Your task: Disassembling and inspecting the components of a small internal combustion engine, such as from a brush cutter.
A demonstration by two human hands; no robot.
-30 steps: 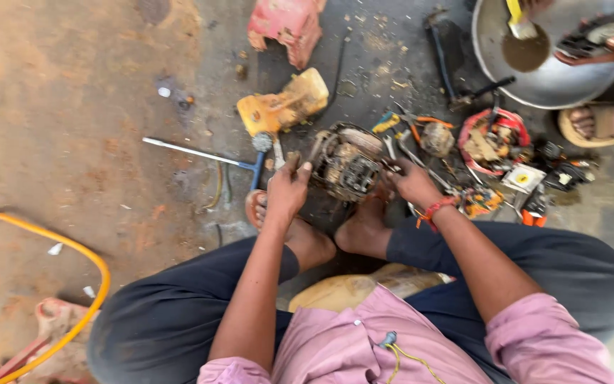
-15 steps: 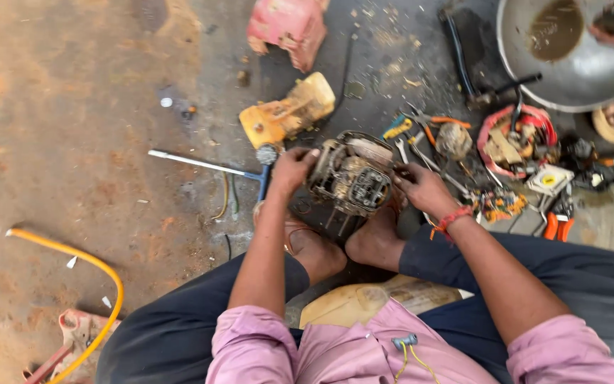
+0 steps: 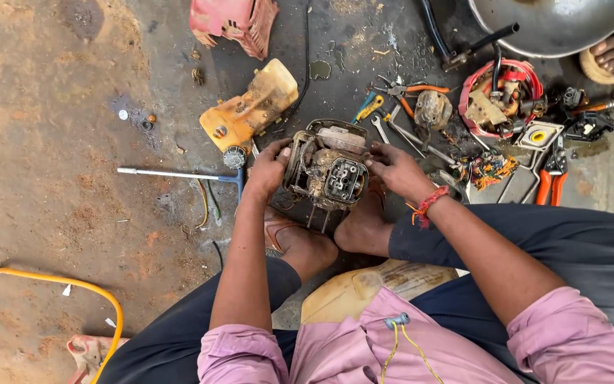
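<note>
A dirty small engine block (image 3: 327, 173) is lifted just above my bare feet (image 3: 335, 235), its open cylinder face turned toward me. My left hand (image 3: 268, 171) grips its left side and my right hand (image 3: 394, 168), with a red thread at the wrist, grips its right side. I sit on a yellow container (image 3: 371, 288) on the oil-stained ground.
A yellow fuel tank (image 3: 250, 107) and red cover (image 3: 236, 21) lie beyond the engine. A T-handle wrench (image 3: 179, 174) lies left. Spanners, pliers (image 3: 552, 178), a red-rimmed part (image 3: 499, 96) and a metal basin (image 3: 548, 25) sit right, by another person's sandalled foot (image 3: 609, 53). A yellow hose (image 3: 72, 291) curves lower left.
Both hands have raised and tilted the engine block so its cylinder face now points toward me. The view has shifted, pushing the basin to the top edge.
</note>
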